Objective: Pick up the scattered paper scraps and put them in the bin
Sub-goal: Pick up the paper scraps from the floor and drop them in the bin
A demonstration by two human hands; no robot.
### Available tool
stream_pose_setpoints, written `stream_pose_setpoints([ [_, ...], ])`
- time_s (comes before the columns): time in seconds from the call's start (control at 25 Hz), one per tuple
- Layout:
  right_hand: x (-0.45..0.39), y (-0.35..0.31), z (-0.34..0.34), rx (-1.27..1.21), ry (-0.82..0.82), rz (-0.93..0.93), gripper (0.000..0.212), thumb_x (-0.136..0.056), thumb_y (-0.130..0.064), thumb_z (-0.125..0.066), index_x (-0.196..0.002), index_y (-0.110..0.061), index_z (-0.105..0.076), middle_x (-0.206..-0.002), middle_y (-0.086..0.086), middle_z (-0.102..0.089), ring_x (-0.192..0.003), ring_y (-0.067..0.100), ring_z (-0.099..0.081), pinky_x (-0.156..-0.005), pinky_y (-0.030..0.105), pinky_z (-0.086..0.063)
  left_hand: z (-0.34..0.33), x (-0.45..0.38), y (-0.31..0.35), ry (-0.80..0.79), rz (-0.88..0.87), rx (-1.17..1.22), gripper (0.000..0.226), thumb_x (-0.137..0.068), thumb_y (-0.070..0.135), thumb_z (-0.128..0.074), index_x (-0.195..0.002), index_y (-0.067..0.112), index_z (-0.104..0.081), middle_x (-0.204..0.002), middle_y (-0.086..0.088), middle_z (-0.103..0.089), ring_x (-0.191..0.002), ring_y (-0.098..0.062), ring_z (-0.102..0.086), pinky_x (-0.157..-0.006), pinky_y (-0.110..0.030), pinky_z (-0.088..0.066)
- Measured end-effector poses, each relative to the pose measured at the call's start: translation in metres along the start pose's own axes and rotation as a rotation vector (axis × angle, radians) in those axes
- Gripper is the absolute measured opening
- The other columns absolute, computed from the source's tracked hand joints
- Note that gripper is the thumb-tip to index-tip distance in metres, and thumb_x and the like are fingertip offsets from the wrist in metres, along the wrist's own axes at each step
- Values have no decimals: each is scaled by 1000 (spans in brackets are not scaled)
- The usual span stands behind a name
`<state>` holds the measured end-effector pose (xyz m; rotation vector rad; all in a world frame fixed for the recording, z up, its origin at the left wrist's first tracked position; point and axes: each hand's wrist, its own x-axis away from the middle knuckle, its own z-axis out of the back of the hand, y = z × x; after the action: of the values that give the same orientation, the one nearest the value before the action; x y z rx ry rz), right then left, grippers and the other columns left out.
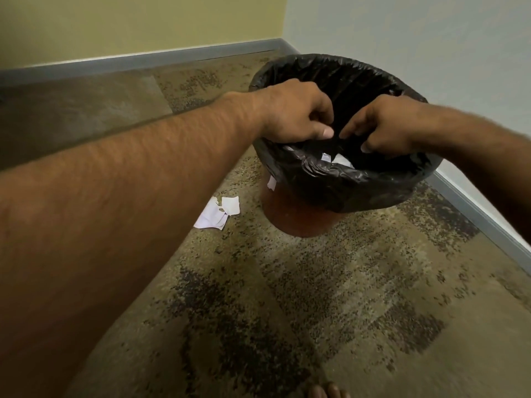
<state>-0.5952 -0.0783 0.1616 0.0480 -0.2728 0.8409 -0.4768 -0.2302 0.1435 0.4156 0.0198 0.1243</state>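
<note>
Patterned brown carpet [316,297] is covering the floor in a corner. A round brown bin with black plastic liner [359,179] is standing there. Both the left hand [293,113] and the right hand [385,126] are hovering over its opening with fingers curled; whether they are pinching anything I cannot tell. White paper scraps [218,212] are lying just beside the bin, and some are inside.

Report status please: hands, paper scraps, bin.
Left hand and right hand over bin, fingers curled; grip unclear. Some scraps inside. Scraps on carpet left of bin. Nothing blocking.
</note>
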Motion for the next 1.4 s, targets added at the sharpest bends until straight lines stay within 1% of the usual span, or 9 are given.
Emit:
stream_pose_setpoints([
  [0.12, 1, -11, -1, 8, 58, -10, 54, -85, -9, -61, -134, -34, -56, -134, 4, -61, -120, 27, -57, -96, 32, -43, 1, 11, -5, 263, -38, 136, 42, -94, 44, -59, -132, 26, -58, -123, 8, -64, -112, -6, -57, -98, -24, -44],
  [0.24, -3, -32, 4, -64, 289, 52, 54, -88, -12, -60, -139, -25, -51, -139, 9, -58, -126, 29, -53, -104, 33, -40, 3, 34, -28, 591, -2, 231, 40, -95, 43, -57, -127, 20, -59, -117, 8, -65, -110, -5, -59, -96, -23, -48],
  [0.36, -6, -63, 16, -193, 536, 181, 44, -89, -23, -60, -133, -21, -56, -135, 6, -60, -123, 24, -55, -104, 30, -41, -1, 69, -70, 746, 145, 242, 43, -94, 47, -57, -127, 19, -58, -117, 7, -65, -108, -3, -58, -86, -10, -42],
  [0.52, -9, -130, 25, -281, 691, 511, 38, -93, -44, -51, -125, -25, -58, -131, -4, -57, -118, 8, -48, -101, 28, -40, -43, 131, -139, 707, 468, 164, 49, -92, 55, -56, -128, 21, -58, -119, 1, -67, -111, -14, -59, -93, -35, -50],
  [0.72, -40, -217, -57, -53, 457, 852, 39, -87, -41, -57, -118, -18, -60, -120, 1, -63, -112, 18, -55, -96, 32, -43, -142, 215, -175, 410, 836, 164, 57, -90, 53, -58, -134, 18, -52, -133, -11, -60, -125, -33, -47, -105, -48, -38],
  [0.88, -64, -226, -156, -68, 245, 677, 54, -88, -49, -57, -132, -17, -50, -135, 7, -54, -124, 28, -47, -101, 44, -43, -205, 245, -173, 153, 996, 85, 83, -86, 76, -39, -151, 26, -27, -160, -7, -28, -146, -30, -24, -118, -54, -19],
  [1.0, -75, -221, -215, -142, 172, 355, 71, -86, -64, -51, -145, -29, -33, -156, 10, -27, -142, 34, -24, -108, 62, -31, -240, 247, -174, 164, 982, -69, 90, -86, 81, -14, -157, 26, -5, -167, -3, 2, -153, -24, 4, -121, -54, 2],
  [1.2, -82, -213, -285, -236, 33, 65, 97, -71, -91, -37, -149, -45, -2, -164, 9, 8, -147, 44, 13, -104, 79, -2, -250, 248, -175, 260, 960, -187, 87, -88, 78, -11, -157, 25, -12, -166, -5, -8, -153, -24, -2, -121, -56, -2],
  [1.4, -91, -228, -306, -242, 89, 75, 91, -76, -86, -36, -151, -45, -4, -164, 11, 1, -148, 41, 4, -108, 70, 2, -249, 248, -175, 255, 965, -192, 85, -89, 77, -15, -156, 25, -15, -166, -5, -11, -153, -24, -5, -121, -57, -6],
])
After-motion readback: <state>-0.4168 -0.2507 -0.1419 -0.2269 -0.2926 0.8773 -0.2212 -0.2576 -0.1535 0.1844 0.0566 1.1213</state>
